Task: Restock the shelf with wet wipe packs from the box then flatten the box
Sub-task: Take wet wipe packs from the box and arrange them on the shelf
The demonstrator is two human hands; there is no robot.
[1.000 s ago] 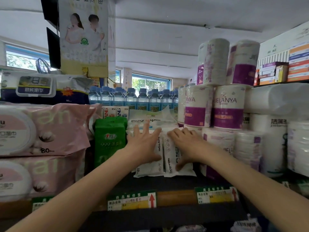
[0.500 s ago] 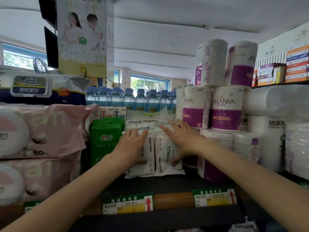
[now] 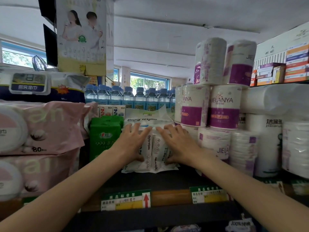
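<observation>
Two white baby wipe packs [image 3: 153, 153] stand upright side by side on the dark shelf [image 3: 150, 183], with more white wipe packs [image 3: 147, 118] lying on top behind them. My left hand [image 3: 132, 144] presses flat against the left pack, fingers spread. My right hand [image 3: 178, 144] lies flat against the right pack, thumb at its lower edge. Neither hand wraps around a pack. The box is out of view.
Green tissue packs [image 3: 105, 138] stand just left of the wipes; pink 80-piece wipe packs [image 3: 41, 128] fill the far left. Stacked purple-and-white toilet rolls [image 3: 210, 104] crowd the right. Water bottles [image 3: 127, 97] line the back. Price tags [image 3: 127, 200] edge the shelf front.
Both hands have slid the upright wipe packs deeper onto the shelf, toward the back, and the view has drifted slightly.
</observation>
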